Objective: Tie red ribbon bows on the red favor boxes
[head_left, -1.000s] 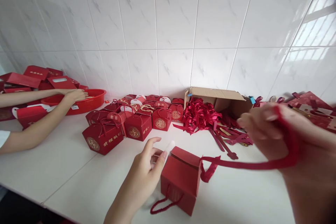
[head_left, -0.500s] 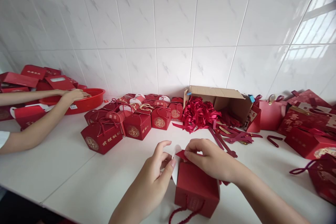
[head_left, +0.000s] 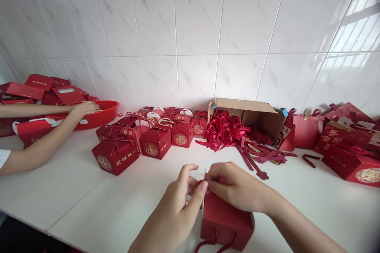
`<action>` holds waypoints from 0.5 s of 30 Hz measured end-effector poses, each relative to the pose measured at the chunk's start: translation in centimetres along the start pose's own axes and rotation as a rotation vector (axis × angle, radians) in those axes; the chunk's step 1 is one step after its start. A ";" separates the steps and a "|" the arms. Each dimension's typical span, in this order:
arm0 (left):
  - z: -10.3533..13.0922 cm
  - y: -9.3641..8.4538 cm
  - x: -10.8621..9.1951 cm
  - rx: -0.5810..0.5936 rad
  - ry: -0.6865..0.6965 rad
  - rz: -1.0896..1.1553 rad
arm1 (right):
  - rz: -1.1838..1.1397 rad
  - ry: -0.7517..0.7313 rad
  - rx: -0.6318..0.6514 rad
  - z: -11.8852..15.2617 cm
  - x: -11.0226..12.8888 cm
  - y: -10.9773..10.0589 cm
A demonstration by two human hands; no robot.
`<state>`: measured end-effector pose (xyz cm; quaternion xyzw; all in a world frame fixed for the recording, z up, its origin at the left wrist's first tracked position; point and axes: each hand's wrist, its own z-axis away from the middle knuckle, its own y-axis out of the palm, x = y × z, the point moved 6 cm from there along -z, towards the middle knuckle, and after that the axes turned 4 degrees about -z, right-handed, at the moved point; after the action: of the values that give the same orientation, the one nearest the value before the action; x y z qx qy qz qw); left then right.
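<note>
The red box (head_left: pixel 228 218) under work stands on the white surface (head_left: pixel 113 205) at the near edge of view, between the hands, with a white-edged flap upright at its left end. A dark red rope handle (head_left: pixel 219 248) hangs at its near side.

The left hand (head_left: pixel 182 201) is at the flap: index finger raised and apart, thumb tip at the flap's edge. A bit of red material shows beside that thumb; whether the fingers pinch it cannot be told. The right hand (head_left: pixel 236 185) lies over the box top, fingers bent and thumb drawn in against them at the flap; what they grip, if anything, is hidden.

Behind the hands, a heap of red ribbons (head_left: pixel 227 130) lies before an open cardboard carton (head_left: pixel 245 105), with dark red straps (head_left: pixel 268 152) beside it. To the left stands a group of red boxes with gold characters (head_left: pixel 117 156), several with cord handles. Further left, a co-worker's hand (head_left: pixel 86 107) is over a red basin (head_left: pixel 105 114). At the right edge, more red boxes and bags (head_left: pixel 350 162) stand near the tiled wall (head_left: pixel 197 16).
</note>
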<state>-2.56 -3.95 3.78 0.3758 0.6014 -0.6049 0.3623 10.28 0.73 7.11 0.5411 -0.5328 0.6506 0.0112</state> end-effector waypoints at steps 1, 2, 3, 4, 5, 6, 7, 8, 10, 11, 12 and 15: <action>-0.1 0.2 -0.2 0.019 0.004 0.010 | 0.010 -0.007 -0.005 0.0 0.1 0.0; -0.3 0.3 -0.3 0.040 0.008 0.022 | 0.023 -0.008 -0.013 -0.1 0.1 -0.1; -0.4 0.5 -0.4 0.060 0.012 0.036 | 0.034 -0.008 -0.017 -0.1 0.1 0.0; -0.6 0.7 -0.5 0.076 0.019 0.054 | 0.042 -0.009 -0.015 -0.2 0.1 0.0; -0.8 0.8 -0.6 0.088 0.030 0.081 | 0.047 -0.007 -0.013 -0.2 0.0 0.1; -1.1 0.8 -0.7 0.094 0.039 0.116 | 0.049 -0.001 -0.017 -0.2 0.0 0.1; -1.3 0.7 -0.6 0.094 0.043 0.163 | 0.048 0.007 -0.029 -0.2 -0.1 -0.1; -1.6 0.3 -0.5 0.083 0.040 0.231 | 0.041 0.011 -0.046 -0.1 -0.1 -0.4; -2.1 -1.2 0.0 -0.016 0.024 0.434 | 0.015 0.017 -0.119 0.3 0.0 -1.7; -2.2 -2.5 0.5 -0.129 0.025 0.564 | 0.004 0.017 -0.170 0.7 0.0 -2.7; -2.2 -4.1 1.0 -0.286 0.039 0.705 | -0.003 0.019 -0.226 1.1 0.1 -3.8; -0.9 -8.7 2.8 -0.791 0.178 1.024 | -0.026 0.066 -0.365 3.1 -0.3 -7.1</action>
<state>-11.59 -2.93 5.24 0.5016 0.5515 -0.0553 0.6642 16.75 1.76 11.24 0.5153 -0.6344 0.5602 0.1348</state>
